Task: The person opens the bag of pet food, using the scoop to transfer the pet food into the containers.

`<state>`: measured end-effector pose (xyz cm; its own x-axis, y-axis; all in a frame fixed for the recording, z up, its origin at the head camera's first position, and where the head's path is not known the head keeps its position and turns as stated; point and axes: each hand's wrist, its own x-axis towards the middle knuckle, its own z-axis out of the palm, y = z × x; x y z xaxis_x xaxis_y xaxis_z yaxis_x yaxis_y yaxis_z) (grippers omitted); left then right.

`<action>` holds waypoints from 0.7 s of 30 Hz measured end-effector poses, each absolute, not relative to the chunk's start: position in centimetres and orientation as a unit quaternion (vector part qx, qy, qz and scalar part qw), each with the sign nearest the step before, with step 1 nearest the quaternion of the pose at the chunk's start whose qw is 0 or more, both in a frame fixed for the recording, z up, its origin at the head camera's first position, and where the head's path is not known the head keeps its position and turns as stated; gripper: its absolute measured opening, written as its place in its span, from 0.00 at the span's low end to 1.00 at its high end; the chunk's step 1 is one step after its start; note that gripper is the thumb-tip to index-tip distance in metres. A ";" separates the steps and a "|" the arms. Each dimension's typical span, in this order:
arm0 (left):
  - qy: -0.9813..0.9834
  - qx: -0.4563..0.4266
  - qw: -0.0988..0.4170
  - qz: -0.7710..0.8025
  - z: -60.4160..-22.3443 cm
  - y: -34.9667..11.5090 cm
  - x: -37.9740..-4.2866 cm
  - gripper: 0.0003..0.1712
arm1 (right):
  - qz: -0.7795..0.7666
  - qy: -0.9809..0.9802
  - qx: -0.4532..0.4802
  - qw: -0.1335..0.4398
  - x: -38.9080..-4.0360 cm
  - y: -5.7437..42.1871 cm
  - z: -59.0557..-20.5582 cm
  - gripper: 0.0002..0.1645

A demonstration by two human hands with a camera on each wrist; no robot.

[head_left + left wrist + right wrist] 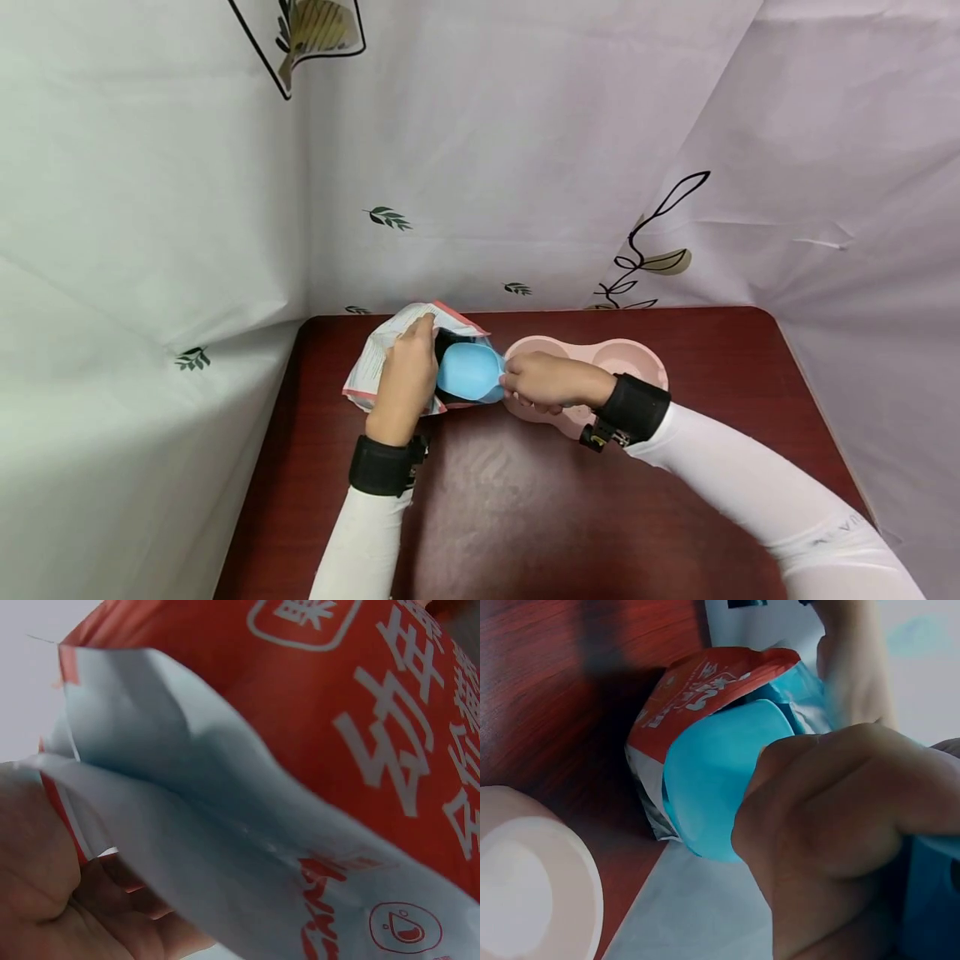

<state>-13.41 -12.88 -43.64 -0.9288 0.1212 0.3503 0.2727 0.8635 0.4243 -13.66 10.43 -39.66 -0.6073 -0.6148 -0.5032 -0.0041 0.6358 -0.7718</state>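
Observation:
A red and white bag [370, 358] lies on the table with its mouth spread apart. My left hand [408, 371] grips the bag's edge beside the mouth; in the left wrist view, thumb and fingers of the hand [52, 900] are on either side of the pale bag edge. The right hand [551, 379] holds a light blue scoop [471, 371] by its handle, most of which the fingers cover. In the right wrist view the scoop's bowl [712, 780] sits at the bag's mouth, partly inside. What the bag contains is hidden.
A pink double bowl [573, 350] stands right of the bag, partly under my right hand and wrist. The dark red table [525, 517] meets a pale patterned cloth [480, 167] at its back edge. More cloth hangs at both sides.

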 end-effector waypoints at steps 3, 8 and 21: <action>-0.952 -0.104 0.154 -0.245 -43.8 -12.8 -13.3 0.17 | -0.376 0.809 -0.207 0.401 -13.9 10.0 -40.1 0.20; -0.952 -0.104 0.149 -0.247 -43.8 -12.6 -13.3 0.18 | -0.355 0.818 -0.235 0.385 -14.4 9.2 -40.5 0.23; -0.950 -0.112 0.167 -0.240 -44.0 -11.5 -13.2 0.17 | -0.241 0.867 -0.219 0.378 -15.4 6.7 -41.4 0.24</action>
<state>-13.22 -11.52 -44.00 -0.9188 0.1332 0.3716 0.2936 0.8599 0.4176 -15.38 6.68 -41.43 -0.6187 -0.5612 -0.5498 -0.1963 0.7880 -0.5835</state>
